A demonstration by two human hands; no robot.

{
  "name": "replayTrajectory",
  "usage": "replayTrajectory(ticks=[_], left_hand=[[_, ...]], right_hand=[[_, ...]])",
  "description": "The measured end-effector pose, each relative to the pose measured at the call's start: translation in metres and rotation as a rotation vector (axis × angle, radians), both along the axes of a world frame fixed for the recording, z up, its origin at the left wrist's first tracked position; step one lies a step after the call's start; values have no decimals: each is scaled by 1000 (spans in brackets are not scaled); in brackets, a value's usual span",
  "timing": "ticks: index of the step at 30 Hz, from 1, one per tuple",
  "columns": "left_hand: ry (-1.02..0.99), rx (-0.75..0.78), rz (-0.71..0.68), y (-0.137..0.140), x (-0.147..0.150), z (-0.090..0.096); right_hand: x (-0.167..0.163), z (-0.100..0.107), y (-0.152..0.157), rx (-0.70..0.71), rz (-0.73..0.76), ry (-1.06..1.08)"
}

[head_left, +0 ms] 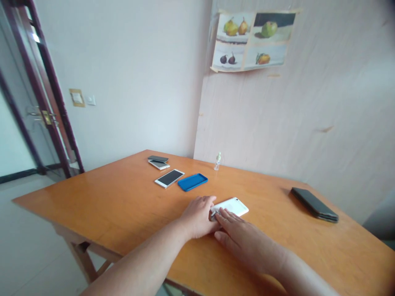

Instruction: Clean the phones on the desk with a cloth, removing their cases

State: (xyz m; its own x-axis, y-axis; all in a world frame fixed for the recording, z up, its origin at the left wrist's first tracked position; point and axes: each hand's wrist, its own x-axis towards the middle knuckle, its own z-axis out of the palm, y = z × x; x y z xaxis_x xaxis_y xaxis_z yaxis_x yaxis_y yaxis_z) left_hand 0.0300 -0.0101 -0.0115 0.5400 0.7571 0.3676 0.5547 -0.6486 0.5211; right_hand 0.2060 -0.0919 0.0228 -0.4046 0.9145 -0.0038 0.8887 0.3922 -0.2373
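Observation:
A white smartphone (233, 206) lies back up on the wooden table, its camera at the far right corner. My left hand (200, 216) is closed around the phone's left end, fingers curled and thumb towards it. My right hand (243, 238) rests over the near left part of the phone, fingertips pressed together there. Between the two hands shows a small greyish piece (213, 214); what it is cannot be made out. My fingers partly hide that end of the phone.
Beyond my hands lie a blue phone case (193, 182), a white phone with dark screen (169, 178) and two stacked phones (158, 161). A small clear bottle (217, 161) stands near the wall. At right is a stack of dark phone-like slabs (314, 204) on the table (123, 205).

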Motion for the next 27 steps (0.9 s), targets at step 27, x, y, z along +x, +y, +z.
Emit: replayTrajectory(ticks=[27], left_hand=[[130, 90, 10, 1, 2, 1]], right_hand=[[13, -9, 15, 75, -46, -2]])
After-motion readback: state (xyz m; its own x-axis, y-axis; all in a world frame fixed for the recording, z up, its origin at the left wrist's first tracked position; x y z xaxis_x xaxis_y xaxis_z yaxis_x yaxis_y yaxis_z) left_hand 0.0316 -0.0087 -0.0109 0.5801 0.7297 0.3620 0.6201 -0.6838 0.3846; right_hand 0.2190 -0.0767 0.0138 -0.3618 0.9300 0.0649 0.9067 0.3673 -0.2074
